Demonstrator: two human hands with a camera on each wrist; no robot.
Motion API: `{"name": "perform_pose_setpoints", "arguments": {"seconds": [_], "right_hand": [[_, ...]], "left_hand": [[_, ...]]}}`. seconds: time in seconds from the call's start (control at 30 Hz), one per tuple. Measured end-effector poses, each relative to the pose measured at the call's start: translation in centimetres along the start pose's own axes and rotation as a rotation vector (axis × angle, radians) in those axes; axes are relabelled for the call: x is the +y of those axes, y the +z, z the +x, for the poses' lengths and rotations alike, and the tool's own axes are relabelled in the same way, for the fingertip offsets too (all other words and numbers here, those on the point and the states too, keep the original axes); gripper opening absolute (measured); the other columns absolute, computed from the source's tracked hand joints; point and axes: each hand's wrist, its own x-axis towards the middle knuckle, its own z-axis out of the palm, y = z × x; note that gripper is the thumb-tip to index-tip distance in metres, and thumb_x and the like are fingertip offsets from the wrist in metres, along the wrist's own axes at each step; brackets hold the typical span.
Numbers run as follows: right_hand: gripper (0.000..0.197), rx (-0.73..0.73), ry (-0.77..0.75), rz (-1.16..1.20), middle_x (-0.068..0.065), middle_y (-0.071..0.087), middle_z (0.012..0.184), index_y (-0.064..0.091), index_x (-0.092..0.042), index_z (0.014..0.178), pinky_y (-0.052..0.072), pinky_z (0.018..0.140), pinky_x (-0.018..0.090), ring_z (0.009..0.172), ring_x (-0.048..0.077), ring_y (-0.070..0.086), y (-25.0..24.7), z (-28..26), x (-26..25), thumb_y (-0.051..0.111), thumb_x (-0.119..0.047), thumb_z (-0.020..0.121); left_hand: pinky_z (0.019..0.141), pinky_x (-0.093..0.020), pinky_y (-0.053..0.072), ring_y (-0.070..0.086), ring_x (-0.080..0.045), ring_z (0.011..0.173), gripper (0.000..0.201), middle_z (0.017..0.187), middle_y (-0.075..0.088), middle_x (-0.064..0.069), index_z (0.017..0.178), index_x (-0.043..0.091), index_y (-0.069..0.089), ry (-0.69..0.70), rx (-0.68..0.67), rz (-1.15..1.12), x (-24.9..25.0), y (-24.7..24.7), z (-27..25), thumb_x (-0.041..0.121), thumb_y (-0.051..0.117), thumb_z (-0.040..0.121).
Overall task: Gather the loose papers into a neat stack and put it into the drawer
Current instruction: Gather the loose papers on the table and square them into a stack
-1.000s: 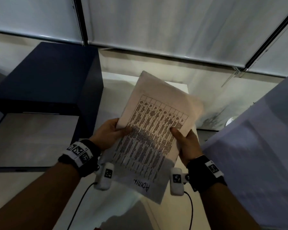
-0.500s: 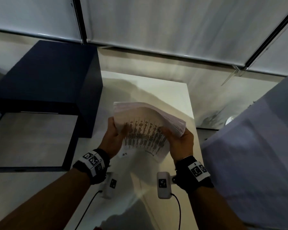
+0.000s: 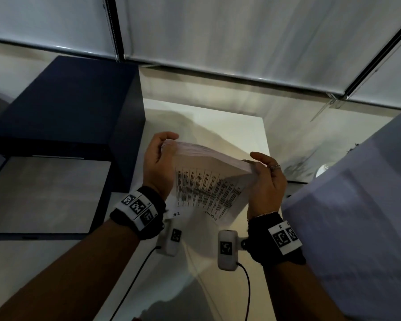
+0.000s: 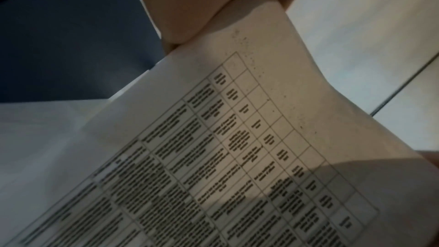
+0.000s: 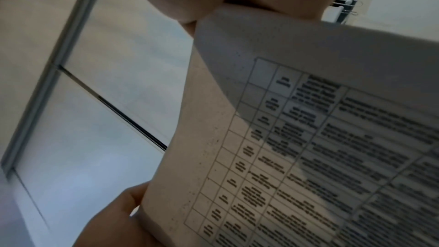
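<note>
Dim, soft blur, wide-angle edge distortion

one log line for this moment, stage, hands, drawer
stage: squaring paper stack upright on white table | left hand: holds left edge | right hand: holds right edge | drawer: open, no papers inside

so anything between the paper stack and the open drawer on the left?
Nothing visible. Both hands, left hand and right hand, hold the paper stack on edge over the white tabletop. The open drawer lies to its left, under the dark cabinet, with no object between.
</note>
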Motion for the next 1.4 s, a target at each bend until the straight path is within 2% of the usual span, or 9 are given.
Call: {"name": "perform_pose_setpoints", "arguments": {"seconds": [0.23,0.33,0.47,0.63,0.73,0.9,1.1,1.27,1.4], "right_hand": [[0.076,-0.224,-0.061,-0.223,-0.009,0.064,0.105,0.053,-0.019,0.127,0.055,0.074,0.016,0.091,-0.002,0.064,-1.9,-0.6,0.8,0.09,-0.012,0.061],[0.055,-0.227,0.05,-0.18,-0.01,0.071,0.097,0.063,-0.013,0.116,0.054,0.07,0.014,0.087,-0.001,0.066,-2.0,-0.8,1.5,0.084,0.001,0.066],[0.027,-0.221,0.035,-0.192,-0.022,0.073,0.074,0.071,-0.021,0.089,0.053,0.062,0.011,0.07,-0.006,0.066,-1.8,-0.8,1.2,0.081,-0.002,0.072],[0.036,-0.246,-0.047,-0.219,-0.012,0.074,0.084,0.072,-0.018,0.094,0.053,0.067,0.016,0.079,-0.001,0.068,-2.6,-1.0,1.1,0.088,-0.006,0.064],[0.057,-0.296,-0.033,-0.258,-0.01,0.068,0.099,0.066,-0.011,0.111,0.053,0.072,0.014,0.086,-0.005,0.064,-2.4,-1.3,1.6,0.089,-0.003,0.06],[0.04,-0.245,0.035,-0.163,-0.004,0.076,0.093,0.073,-0.013,0.1,0.058,0.075,0.027,0.086,0.011,0.071,-2.3,-0.8,2.0,0.088,-0.003,0.064],[0.037,-0.272,0.093,-0.18,-0.017,0.075,0.081,0.07,-0.025,0.092,0.056,0.068,0.017,0.079,0.0,0.071,-2.5,-1.2,3.4,0.081,0.003,0.071],[0.024,-0.234,0.234,-0.234,-0.014,0.075,0.072,0.071,-0.024,0.082,0.057,0.063,0.019,0.074,0.004,0.072,-2.9,-2.1,5.2,0.08,-0.003,0.075],[0.01,-0.292,0.176,-0.324,-0.019,0.072,0.065,0.073,-0.011,0.084,0.051,0.058,0.01,0.062,-0.01,0.064,-1.9,-1.7,5.0,0.079,-0.006,0.077]], "left_hand": [[0.062,-0.018,0.052,0.061,0.0,0.076,0.032,0.098,0.055,0.001,0.124,0.016,0.042,-0.069,-0.164,-0.011,-0.2,-0.9,0.5,0.023,0.055,0.096],[0.073,-0.026,0.059,0.067,-0.016,0.097,0.062,0.112,0.06,0.0,0.127,0.023,0.04,-0.185,-0.276,0.092,-1.4,-2.0,0.3,0.012,0.077,0.079],[0.075,-0.028,0.061,0.071,-0.009,0.09,0.032,0.096,0.071,0.007,0.106,0.021,0.066,-0.088,-0.214,0.214,-0.9,-1.7,-0.3,0.016,0.079,0.077],[0.065,-0.023,0.058,0.068,-0.012,0.088,0.045,0.101,0.061,0.001,0.107,0.017,0.052,-0.103,-0.284,0.059,-0.2,-2.7,-0.3,0.008,0.081,0.073],[0.066,-0.026,0.058,0.068,-0.011,0.085,0.072,0.103,0.056,-0.003,0.117,0.014,0.042,-0.166,-0.334,-0.086,-1.0,-3.3,-0.7,0.035,0.085,0.065],[0.067,-0.023,0.056,0.069,-0.007,0.086,0.101,0.109,0.055,-0.001,0.131,0.019,0.033,-0.147,-0.321,-0.082,-0.2,-2.7,-0.6,0.068,0.077,0.055],[0.08,-0.03,0.059,0.061,-0.03,0.114,0.088,0.122,0.052,-0.003,0.14,0.026,0.033,-0.234,-0.382,-0.028,-0.3,-2.8,-0.2,0.04,0.08,0.066],[0.117,-0.044,0.024,0.021,-0.018,0.146,0.11,0.155,0.021,0.013,0.15,0.03,0.019,0.369,-0.414,0.595,4.5,-1.5,0.1,0.057,0.079,0.062],[0.112,-0.071,0.003,0.012,-0.024,0.151,0.094,0.158,0.026,0.009,0.146,0.039,0.02,0.579,-0.731,1.406,7.0,2.1,0.1,0.068,0.064,0.069]]}}
